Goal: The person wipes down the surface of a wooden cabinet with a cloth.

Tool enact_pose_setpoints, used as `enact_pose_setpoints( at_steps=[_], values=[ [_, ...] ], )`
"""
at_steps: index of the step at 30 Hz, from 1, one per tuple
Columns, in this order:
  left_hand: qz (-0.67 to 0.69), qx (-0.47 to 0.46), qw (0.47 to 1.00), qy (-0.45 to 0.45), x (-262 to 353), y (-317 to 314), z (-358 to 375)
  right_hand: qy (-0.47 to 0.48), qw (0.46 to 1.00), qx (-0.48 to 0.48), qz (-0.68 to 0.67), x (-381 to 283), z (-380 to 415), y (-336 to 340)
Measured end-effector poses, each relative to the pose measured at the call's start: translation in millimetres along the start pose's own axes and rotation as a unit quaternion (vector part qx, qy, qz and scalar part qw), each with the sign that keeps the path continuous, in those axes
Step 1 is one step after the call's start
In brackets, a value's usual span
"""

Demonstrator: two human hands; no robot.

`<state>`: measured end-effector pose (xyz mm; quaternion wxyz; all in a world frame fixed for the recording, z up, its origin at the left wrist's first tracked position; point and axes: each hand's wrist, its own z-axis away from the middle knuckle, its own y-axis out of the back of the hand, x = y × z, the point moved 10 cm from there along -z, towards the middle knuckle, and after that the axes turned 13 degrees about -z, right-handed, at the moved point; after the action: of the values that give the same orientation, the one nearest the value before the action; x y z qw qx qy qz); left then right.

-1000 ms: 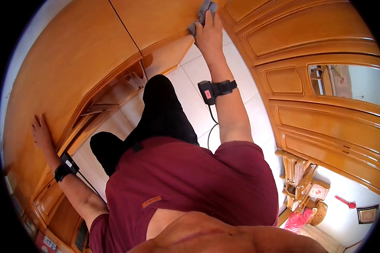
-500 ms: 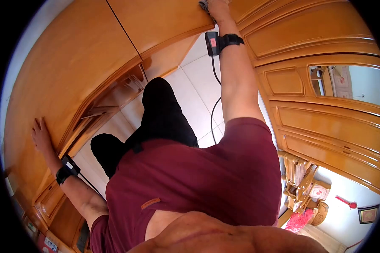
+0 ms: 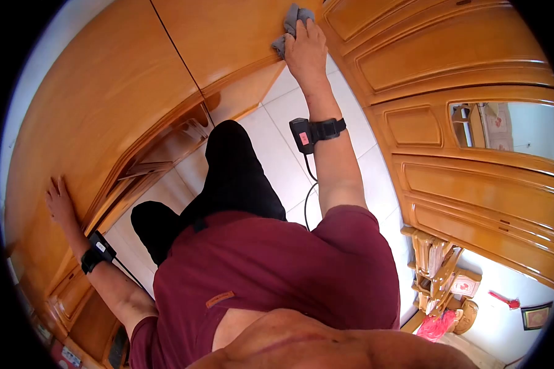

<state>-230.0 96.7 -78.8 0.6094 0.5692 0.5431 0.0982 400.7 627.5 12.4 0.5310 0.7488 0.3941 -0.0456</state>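
A bunched grey cloth (image 3: 294,21) lies under the fingers of my right hand (image 3: 308,50), which presses it on the wooden desk top (image 3: 234,43) by its right end near the front edge. My fingers are curled over the cloth, and part of it sticks out beyond them. Far to the left, my left hand (image 3: 60,202) rests flat on the same wooden top with its fingers stretched out and nothing in it. Each wrist wears a black strap with a small box and a cable.
A wooden cabinet (image 3: 437,67) with panelled doors and a mirror (image 3: 508,126) stands close on the right. Below the desk top are an open shelf (image 3: 160,147) and the tiled floor (image 3: 283,135). Carved wooden furniture (image 3: 437,264) and a red cloth (image 3: 437,326) are at lower right.
My right hand has come back toward me with the grey cloth, from the far edge of the view to the desk's front right corner. My left hand has hardly moved.
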Motion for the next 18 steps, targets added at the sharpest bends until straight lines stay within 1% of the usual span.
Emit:
enact_pose_setpoints(
  at_steps=[1,2,4,6,7,8,9,10,11,12,13,15,16,17,18],
  values=[
    [-0.113,0.019,0.991,-0.073,9,4,1,-0.006,1.000,0.000,0.000,1,0,1],
    [-0.224,0.038,0.963,-0.143,20,6,4,-0.012,1.000,-0.007,0.003,1,-2,-1],
    [-0.203,0.050,0.967,-0.145,15,1,2,-0.021,1.000,-0.014,0.005,3,-9,0],
    [-0.181,0.059,0.971,-0.146,16,-7,-1,-0.020,0.998,-0.041,0.038,6,-20,-5],
    [-0.112,0.037,0.988,-0.095,7,-7,-3,-0.021,0.998,-0.042,0.038,9,-29,-2],
    [-0.078,0.024,0.994,-0.070,1,-9,-2,0.102,0.981,-0.054,0.154,-9,-38,-4],
    [-0.045,0.013,0.998,-0.044,-4,-11,-2,0.223,0.936,-0.065,0.265,-23,-39,-15],
    [-0.030,0.009,0.999,-0.039,-8,-13,-2,0.224,0.936,-0.066,0.263,-17,-47,-22],
    [-0.024,0.006,0.999,-0.036,-9,-11,-1,0.145,0.976,-0.017,0.160,0,-63,-14],
    [-0.017,0.003,0.999,-0.032,-10,-9,1,0.063,0.996,0.031,0.055,22,-78,-8],
    [-0.022,-0.015,0.999,-0.024,-7,0,4,0.064,0.996,0.030,0.052,38,-91,-22],
    [-0.029,-0.033,0.999,-0.012,-11,8,5,0.086,0.991,0.096,0.044,65,-110,-29],
    [-0.110,-0.010,0.991,-0.077,-1,13,7,0.148,0.956,-0.147,0.208,23,-103,-31],
    [-0.190,0.014,0.971,-0.142,9,16,11,0.150,0.956,-0.149,0.205,23,-111,-27],
    [-0.193,0.012,0.971,-0.141,8,16,12,0.147,0.947,-0.174,0.228,29,-118,-33]
  ],
)
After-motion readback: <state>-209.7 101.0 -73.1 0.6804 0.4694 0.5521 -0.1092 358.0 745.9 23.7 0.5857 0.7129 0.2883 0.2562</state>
